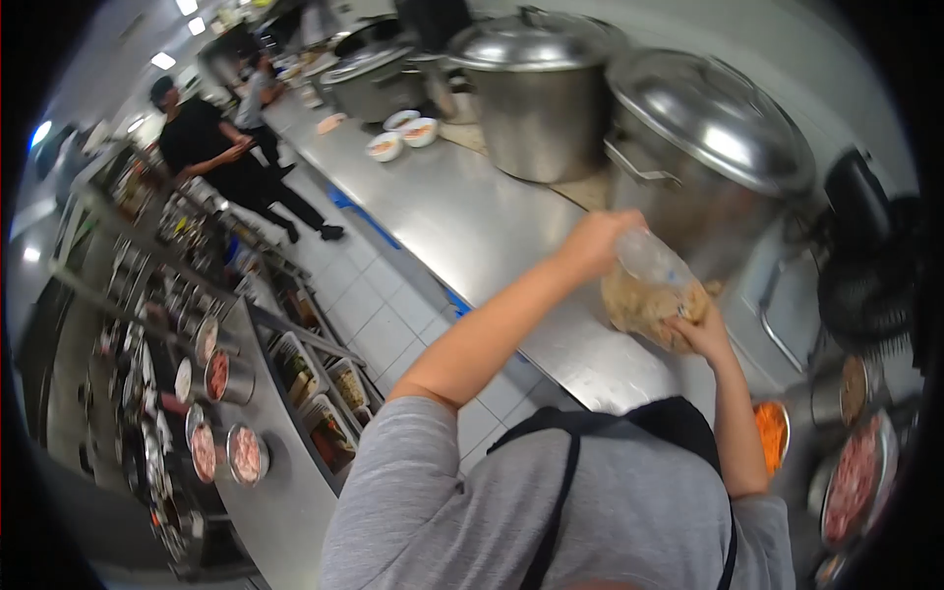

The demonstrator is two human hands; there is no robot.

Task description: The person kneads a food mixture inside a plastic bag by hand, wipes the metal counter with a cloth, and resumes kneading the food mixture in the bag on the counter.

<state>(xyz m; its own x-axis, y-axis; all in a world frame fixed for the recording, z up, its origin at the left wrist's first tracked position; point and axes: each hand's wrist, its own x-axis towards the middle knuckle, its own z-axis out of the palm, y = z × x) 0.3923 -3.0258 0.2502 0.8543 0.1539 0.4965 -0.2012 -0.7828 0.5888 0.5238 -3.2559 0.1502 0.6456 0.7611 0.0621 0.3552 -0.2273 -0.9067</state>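
A clear plastic bag (639,300) filled with pale tan pieces of food is between my hands, over the steel counter (433,211). My left hand (605,241) is closed on the bag's upper end, where the plastic looks loose. Lower down, my right hand (700,332) grips the bag's side with curled fingers. What the pieces are I cannot make out. Just behind the bag stands a large lidded steel pot (688,211).
A second lidded pot (536,118) stands farther along the counter, near several white bowls (385,147). Shredded orange food (771,433) and a pan of raw meat (854,482) lie at my right. Metal tins (246,455) line the left counter. A person in black (211,147) stands in the aisle.
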